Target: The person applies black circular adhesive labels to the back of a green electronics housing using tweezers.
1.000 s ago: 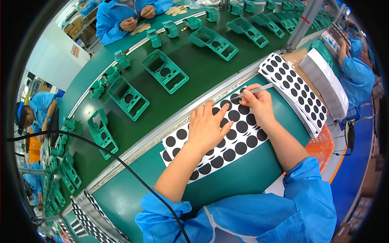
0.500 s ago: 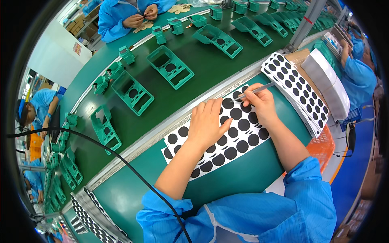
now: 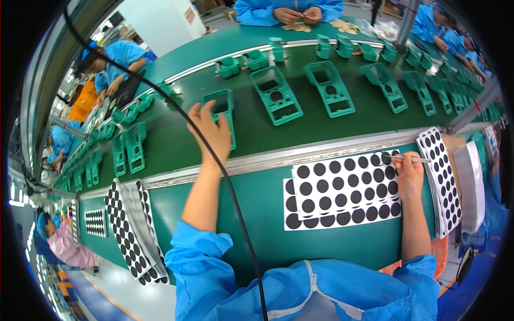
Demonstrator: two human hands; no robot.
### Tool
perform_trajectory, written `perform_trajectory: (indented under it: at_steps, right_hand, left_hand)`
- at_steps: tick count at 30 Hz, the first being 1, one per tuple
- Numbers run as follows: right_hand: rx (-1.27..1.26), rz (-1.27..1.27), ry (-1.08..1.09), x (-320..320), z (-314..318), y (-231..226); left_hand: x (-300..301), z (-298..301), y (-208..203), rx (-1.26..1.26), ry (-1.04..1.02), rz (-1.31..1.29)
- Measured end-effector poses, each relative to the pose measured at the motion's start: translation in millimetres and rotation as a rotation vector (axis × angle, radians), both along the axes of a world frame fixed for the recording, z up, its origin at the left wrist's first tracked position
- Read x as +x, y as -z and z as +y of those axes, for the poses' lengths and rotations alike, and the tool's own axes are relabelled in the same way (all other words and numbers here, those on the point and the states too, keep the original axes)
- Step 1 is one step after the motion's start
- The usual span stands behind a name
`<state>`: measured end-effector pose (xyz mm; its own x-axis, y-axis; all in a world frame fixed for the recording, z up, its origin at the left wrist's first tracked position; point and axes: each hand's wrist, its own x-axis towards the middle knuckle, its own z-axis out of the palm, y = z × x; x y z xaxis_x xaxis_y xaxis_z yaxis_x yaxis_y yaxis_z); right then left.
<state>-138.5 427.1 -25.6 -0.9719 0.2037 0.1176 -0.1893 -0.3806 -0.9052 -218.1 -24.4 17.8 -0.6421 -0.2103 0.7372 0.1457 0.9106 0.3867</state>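
Observation:
My left hand (image 3: 211, 131) is raised over the belt with its fingers spread, at the near left side of a green plastic housing (image 3: 229, 120). Whether the fingertips touch that housing is unclear. Fingers closed, my right hand (image 3: 409, 174) grips metal tweezers (image 3: 415, 159) at the upper right corner of white sheets of round black stickers (image 3: 348, 172). The tweezer tips meet a black dot (image 3: 385, 158) there; it looks partly raised, though this is too small to be sure. The sheets overlap on the green table in front of me.
More green housings (image 3: 276, 96) and small green parts (image 3: 256, 60) line the belt (image 3: 176, 134). A metal rail (image 3: 257, 163) separates it from my table. Sticker sheets are stacked at right (image 3: 441, 182) and left (image 3: 128, 235). A black cable (image 3: 235, 198) crosses the view. A co-worker's hands (image 3: 294, 16) are opposite.
My left hand has left the sticker sheet and moved left and forward to a housing on the belt. The view has turned left. My right hand still holds the tweezers by the sheet's upper right.

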Motion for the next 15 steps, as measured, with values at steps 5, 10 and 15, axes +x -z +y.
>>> perform_trajectory:
  at_steps: [5, 10, 15]
  right_hand:
    - [0.163, -0.043, 0.083, -6, -25, -14]
    - [0.149, 0.017, 0.112, 6, -96, -34]
    - [-0.031, -0.066, -0.196, 19, -182, -42]
  left_hand:
    - [-4, -82, 9, 0.25, 0.167, -0.494]
    - [45, -54, -13, 0.626, 0.363, -0.723]
    - [137, -25, -12, 0.64, 0.347, -0.747]
